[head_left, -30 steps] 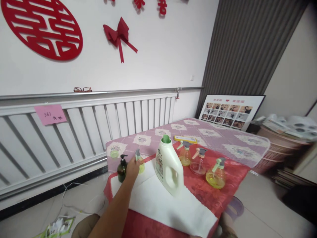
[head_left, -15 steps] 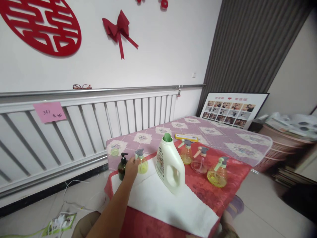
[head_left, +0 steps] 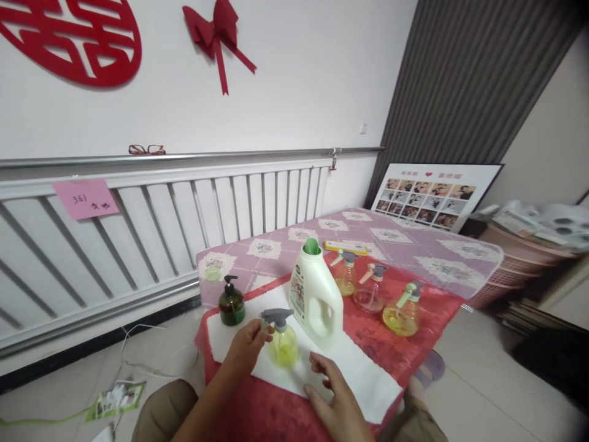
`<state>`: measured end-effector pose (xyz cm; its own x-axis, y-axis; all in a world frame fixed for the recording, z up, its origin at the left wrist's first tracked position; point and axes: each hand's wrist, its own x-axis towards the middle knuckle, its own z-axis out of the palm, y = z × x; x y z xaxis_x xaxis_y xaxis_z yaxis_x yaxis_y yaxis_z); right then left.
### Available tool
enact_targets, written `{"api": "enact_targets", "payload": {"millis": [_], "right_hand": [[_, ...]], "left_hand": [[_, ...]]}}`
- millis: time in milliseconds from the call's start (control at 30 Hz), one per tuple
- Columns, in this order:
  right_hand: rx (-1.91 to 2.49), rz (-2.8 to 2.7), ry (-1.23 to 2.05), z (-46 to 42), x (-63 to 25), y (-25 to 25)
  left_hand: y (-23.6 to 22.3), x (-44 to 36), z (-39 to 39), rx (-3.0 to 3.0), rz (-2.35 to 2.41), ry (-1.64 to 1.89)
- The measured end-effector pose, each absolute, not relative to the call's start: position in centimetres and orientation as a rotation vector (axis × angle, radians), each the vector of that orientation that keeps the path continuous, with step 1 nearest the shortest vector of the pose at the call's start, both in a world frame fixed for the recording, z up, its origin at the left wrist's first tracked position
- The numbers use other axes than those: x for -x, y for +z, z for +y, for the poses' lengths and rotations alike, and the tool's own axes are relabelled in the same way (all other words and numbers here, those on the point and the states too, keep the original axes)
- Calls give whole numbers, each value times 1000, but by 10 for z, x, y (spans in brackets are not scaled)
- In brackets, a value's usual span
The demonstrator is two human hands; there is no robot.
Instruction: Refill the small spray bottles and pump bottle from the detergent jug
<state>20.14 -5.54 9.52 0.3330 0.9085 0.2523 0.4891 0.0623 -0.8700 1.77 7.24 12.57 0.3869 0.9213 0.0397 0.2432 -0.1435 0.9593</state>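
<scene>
My left hand (head_left: 247,350) is closed on the grey trigger head of a small spray bottle (head_left: 281,341) with yellow-green liquid, which stands on a white cloth (head_left: 363,380) near the table's front edge. My right hand (head_left: 335,399) reaches in from below with fingers spread, holding nothing, just right of that bottle. A big white detergent jug (head_left: 316,298) with a green cap stands right behind. A dark green pump bottle (head_left: 230,303) sits to the left on the cloth's far corner.
Three more spray bottles (head_left: 401,312) stand on the red tablecloth (head_left: 377,334) to the right. A yellow flat item (head_left: 346,247) lies behind on the pink patterned cover. A white slatted rail (head_left: 151,221) runs along the left. Baskets (head_left: 515,270) stand at the right.
My left hand has carried the yellow-green spray bottle from beside the pump bottle toward me, onto the cloth's front part. My right hand has come into view.
</scene>
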Motion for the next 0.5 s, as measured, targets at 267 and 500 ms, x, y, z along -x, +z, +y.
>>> {"api": "enact_targets", "payload": {"millis": [267,500], "right_hand": [[1532,-1114,600,-1,-171,109],[1496,-1069,590,11,-155,121]], "left_hand": [[122,-12,57,-1686,977,786],[64,-19,52,-1573,1051,912]]}}
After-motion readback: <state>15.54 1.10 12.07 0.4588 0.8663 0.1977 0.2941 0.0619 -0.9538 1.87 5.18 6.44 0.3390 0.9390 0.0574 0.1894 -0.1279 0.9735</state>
